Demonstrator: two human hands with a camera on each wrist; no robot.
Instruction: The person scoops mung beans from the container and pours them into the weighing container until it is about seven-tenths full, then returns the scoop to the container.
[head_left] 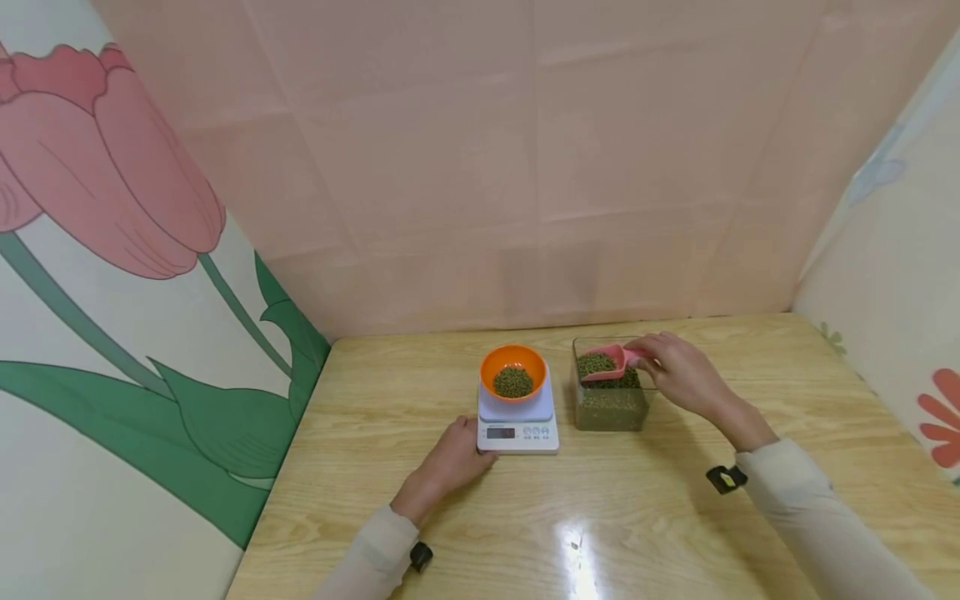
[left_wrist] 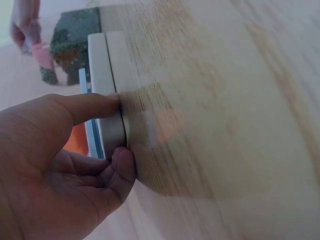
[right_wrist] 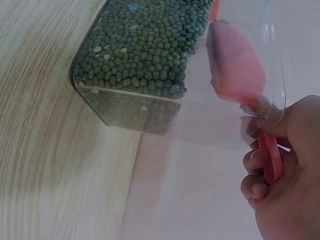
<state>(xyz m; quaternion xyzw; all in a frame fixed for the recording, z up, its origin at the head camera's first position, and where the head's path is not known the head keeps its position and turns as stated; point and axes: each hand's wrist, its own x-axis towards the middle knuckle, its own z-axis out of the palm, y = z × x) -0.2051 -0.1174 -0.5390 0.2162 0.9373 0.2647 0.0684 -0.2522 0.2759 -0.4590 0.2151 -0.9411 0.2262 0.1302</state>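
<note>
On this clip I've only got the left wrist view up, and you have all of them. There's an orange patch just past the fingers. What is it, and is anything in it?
Observer: It's an orange bowl, and the head view shows small green beans in the bottom of it.

Operator: My view shows only the edge of the pale thing that the left hand holds. What is it?

Observer: A white scale: the head view shows a display on its front, though I can't read the digits.

Operator: I get a pink blur by the other hand. Is it gripped?

Observer: Yes, in the right wrist view the right hand has its fingers curled round the handle of a pink scoop.
</note>
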